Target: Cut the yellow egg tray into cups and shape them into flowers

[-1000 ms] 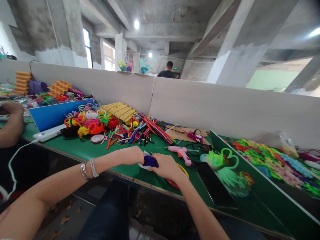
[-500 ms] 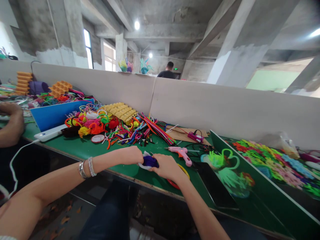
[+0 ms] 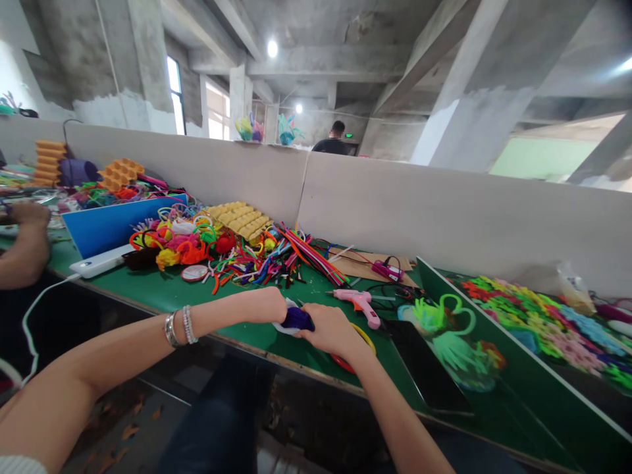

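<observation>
A small bundle of purple and white fuzzy pipe cleaners (image 3: 297,318) is between my two hands, just above the front of the green table. My left hand (image 3: 269,305) is closed at the bundle's left end, knuckles up, with its fingertips hidden. Thumb and fingers of my right hand (image 3: 328,327) pinch the right end. A thin dark tip shows above the bundle, too small to name. Red and yellow curved handles (image 3: 365,337) show beside and under my right hand; whether it touches them I cannot tell. To its right lies a pink hot glue gun (image 3: 358,304).
A mixed pile of pipe cleaners (image 3: 247,257) and a yellow egg-crate sheet (image 3: 239,219) lie at the back left. A black flat panel (image 3: 427,368) and green fuzzy figures (image 3: 457,349) stand right, by a divider (image 3: 523,355). A co-worker's arm (image 3: 24,243) is at far left.
My left forearm and its bracelets have shifted slightly right, the fist now nearer my right hand. My right hand keeps its pinch. The co-worker's hand at the far left has moved a little.
</observation>
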Action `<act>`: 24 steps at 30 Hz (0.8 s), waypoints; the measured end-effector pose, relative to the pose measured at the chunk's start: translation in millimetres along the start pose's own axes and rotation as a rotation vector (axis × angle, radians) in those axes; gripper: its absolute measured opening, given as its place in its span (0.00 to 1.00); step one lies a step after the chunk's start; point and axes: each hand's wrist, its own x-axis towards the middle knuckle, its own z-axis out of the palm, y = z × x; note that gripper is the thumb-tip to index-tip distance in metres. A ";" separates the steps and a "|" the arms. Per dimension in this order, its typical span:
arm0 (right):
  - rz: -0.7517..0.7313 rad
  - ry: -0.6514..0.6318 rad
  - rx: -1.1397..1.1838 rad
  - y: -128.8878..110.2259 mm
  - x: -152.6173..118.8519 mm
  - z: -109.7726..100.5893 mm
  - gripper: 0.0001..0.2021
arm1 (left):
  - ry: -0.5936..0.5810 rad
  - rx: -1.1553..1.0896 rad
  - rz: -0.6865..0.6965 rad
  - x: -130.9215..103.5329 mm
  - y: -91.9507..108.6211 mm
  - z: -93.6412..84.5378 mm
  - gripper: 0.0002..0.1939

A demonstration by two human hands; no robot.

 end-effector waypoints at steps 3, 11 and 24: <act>0.000 -0.011 -0.002 0.7 -0.3 -0.1 0.18 | -0.004 -0.068 -0.018 -6.1 -1.6 -6.6 0.07; -0.006 -0.005 0.023 1.1 -1.8 -1.9 0.18 | -0.058 -0.309 -0.093 -19.9 -7.6 -31.7 0.06; -0.007 -0.007 0.020 -1.3 -1.5 -2.7 0.17 | -0.080 -0.188 -0.079 -13.5 1.8 -28.2 0.05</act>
